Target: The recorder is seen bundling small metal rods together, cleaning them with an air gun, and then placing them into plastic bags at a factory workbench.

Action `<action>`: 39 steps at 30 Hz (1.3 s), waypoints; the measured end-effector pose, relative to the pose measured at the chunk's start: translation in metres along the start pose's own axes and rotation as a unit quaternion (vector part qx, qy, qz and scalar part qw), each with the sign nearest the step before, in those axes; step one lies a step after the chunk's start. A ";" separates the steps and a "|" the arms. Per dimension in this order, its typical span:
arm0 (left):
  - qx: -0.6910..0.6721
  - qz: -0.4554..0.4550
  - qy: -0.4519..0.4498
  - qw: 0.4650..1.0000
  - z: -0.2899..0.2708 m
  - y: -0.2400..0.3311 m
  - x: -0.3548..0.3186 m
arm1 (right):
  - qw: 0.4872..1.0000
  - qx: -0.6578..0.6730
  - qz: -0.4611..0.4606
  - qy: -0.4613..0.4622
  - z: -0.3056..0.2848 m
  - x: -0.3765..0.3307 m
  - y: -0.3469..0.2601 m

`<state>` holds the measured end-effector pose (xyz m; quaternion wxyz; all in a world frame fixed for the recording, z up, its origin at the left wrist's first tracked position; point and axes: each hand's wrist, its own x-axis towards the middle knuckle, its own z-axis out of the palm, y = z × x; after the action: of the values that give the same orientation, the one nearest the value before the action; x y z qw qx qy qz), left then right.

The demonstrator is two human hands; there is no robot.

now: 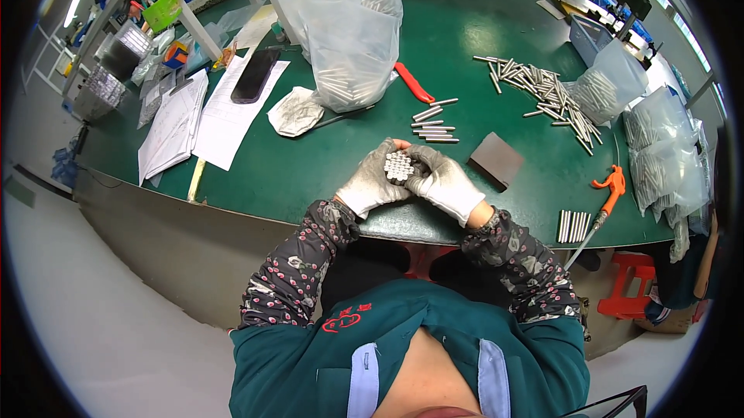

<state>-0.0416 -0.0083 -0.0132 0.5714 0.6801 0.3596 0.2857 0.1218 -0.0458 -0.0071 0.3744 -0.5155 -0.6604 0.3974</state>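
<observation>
Both my hands, in whitish work gloves, close round one bundle of metal pins [399,167] just above the table's front edge. The pins stand side by side with their round ends facing up. My left hand [373,177] wraps the bundle's left side, and my right hand [446,184] grips it from the right. Just beyond my hands lie several loose metal pins [435,133] in a rough row. Right of my right hand sits a dark brown block [496,160].
A large pile of pins [546,96] lies at the right, beside bags of pins [663,154]. An orange air gun [611,189] rests near a short pin row [574,226]. Further back are a red-handled tool [414,83], a tall pin bag [353,38], a crumpled cloth [297,112] and a phone [256,75] on papers.
</observation>
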 end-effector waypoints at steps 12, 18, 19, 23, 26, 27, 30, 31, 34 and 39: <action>-0.002 0.053 0.027 0.998 0.003 -0.003 -0.001 | 1.000 0.014 -0.011 -0.002 -0.002 -0.001 -0.005; 0.063 0.054 0.041 0.996 0.006 0.003 0.002 | 1.000 0.001 0.009 -0.003 -0.003 0.000 -0.001; 0.062 0.053 0.041 0.996 0.005 0.004 0.002 | 1.000 0.005 0.019 -0.010 -0.003 0.000 -0.003; 0.047 0.085 0.046 0.994 0.006 0.000 0.003 | 1.000 -0.014 0.008 -0.011 -0.005 -0.002 -0.007; 0.002 0.101 0.053 0.993 0.009 -0.002 0.003 | 1.000 0.008 0.011 -0.017 -0.006 -0.004 -0.010; -0.031 0.106 0.051 0.993 0.009 -0.002 0.003 | 1.000 0.004 0.009 -0.018 -0.008 -0.005 -0.011; 0.045 0.128 0.062 0.989 0.008 0.000 0.003 | 1.000 -0.009 0.004 -0.006 -0.011 -0.009 -0.012; 0.045 0.128 0.063 0.989 0.008 -0.001 0.003 | 1.000 -0.019 0.001 0.005 -0.012 -0.010 -0.012; 0.033 0.092 0.059 0.993 0.007 -0.006 0.003 | 0.999 -0.030 0.010 0.024 -0.022 -0.013 -0.018; 0.007 0.059 0.050 0.997 0.004 -0.004 0.000 | 0.858 -0.453 -0.105 0.217 -0.062 -0.026 -0.034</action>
<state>-0.0387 -0.0103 -0.0179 0.5299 0.6890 0.3490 0.3504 0.1701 -0.0677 0.0468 0.2732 -0.6287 -0.7199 -0.1091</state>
